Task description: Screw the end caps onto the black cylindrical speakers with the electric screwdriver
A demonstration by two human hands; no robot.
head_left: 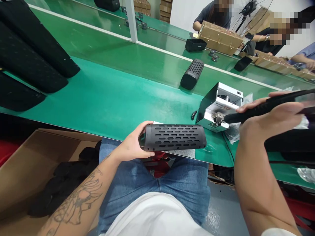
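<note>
Head view: nearest, over the person's denim lap, the left hand [130,145] cradles the left end of a black cylindrical speaker [175,137], its fingers curled firmly around the perforated casing. The speaker lies just above the lap at the near edge of the belt, its long axis running almost level across the lower middle of the frame. The right hand [269,121], at the right of the frame, is clenched around a black electric screwdriver [265,109], whose tip points left and sits at the outlet of a white-and-black screw feeder [218,106]. That tip lies up and to the right of the speaker's free right end, so the right hand is the nearer to that end, while the left hand holds the far end; the two hands are well apart. A black cord [228,150] runs down the belt beside a clear plastic bag [232,135]. At the lower left, a cardboard box [31,170] holds dark items. Beyond, a second black speaker [192,74] stands tilted on the green conveyor belt [103,101], with black padded pieces [29,49] at the upper left. Across the far belt, co-workers sit at the upper right beside a cardboard tray [220,37].
</note>
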